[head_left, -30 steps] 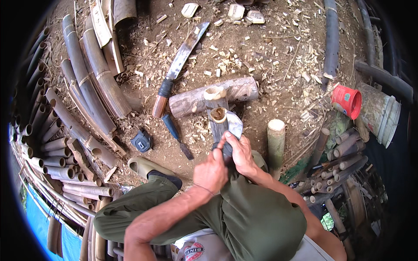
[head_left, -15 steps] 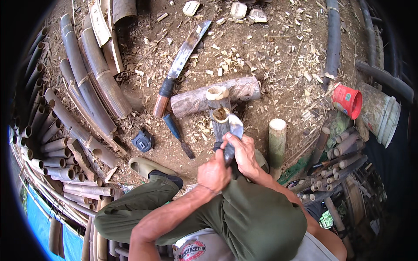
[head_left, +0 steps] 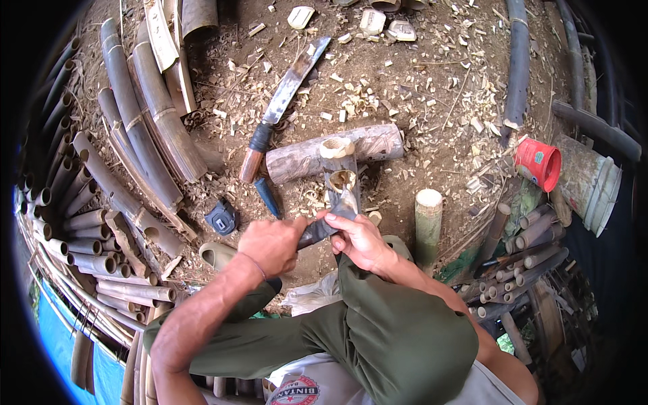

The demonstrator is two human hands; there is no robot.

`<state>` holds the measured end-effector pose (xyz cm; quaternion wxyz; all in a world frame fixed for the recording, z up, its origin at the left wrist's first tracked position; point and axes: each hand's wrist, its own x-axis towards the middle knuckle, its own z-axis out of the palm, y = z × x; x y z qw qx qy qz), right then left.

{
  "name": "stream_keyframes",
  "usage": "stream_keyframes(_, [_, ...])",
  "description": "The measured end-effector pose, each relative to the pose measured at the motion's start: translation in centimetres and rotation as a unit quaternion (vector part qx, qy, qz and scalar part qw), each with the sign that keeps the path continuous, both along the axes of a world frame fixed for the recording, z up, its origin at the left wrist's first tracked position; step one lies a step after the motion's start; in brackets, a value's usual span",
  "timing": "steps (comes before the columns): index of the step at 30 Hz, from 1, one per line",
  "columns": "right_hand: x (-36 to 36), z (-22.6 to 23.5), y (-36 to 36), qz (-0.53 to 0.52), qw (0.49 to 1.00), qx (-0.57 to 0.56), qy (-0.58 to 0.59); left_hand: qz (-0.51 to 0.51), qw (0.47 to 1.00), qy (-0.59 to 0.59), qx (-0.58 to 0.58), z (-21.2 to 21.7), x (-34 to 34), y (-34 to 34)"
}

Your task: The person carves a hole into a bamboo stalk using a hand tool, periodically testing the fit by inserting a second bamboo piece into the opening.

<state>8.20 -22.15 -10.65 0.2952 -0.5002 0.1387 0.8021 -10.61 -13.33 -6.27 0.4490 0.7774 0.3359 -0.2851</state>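
A bamboo tube (head_left: 337, 163) with a carved notch in its side leans away from my knees, its far end over a short log (head_left: 290, 162). My left hand (head_left: 273, 244) is wrapped round the dark handle end of a knife (head_left: 320, 231). Its blade slants up to the right, the tip at the lower edge of the notch. My right hand (head_left: 362, 241) is closed on the blade, thumb on top, close against the tube; some of its fingers are hidden. Past my left hand lie a blue-handled tool (head_left: 267, 197) and a large machete (head_left: 287, 91).
A black tape measure (head_left: 221, 217) lies left of my hands. An upright bamboo piece (head_left: 428, 223) stands to the right, beyond it a red bucket (head_left: 538, 162) and a whitish bucket (head_left: 587, 182). Split bamboo (head_left: 165, 111) lies at the left. Wood chips litter the ground.
My left hand has swung left and up with the knife handle, turning the knife from nearly upright to a slant. My right hand has shifted slightly left and stays on the knife.
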Motion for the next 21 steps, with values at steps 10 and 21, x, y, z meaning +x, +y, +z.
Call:
stream_keyframes(10, [1.5, 1.9, -1.6, 0.292, 0.82, 0.208, -0.446, 0.449, 0.889, -0.085, -0.026, -2.9, 8.1, -13.8])
stream_keyframes(21, [-3.1, -0.3, 2.5, -0.066, 0.988, 0.133, -0.03, 0.139, 0.981, 0.02, 0.135, -1.6, -0.3, 0.9])
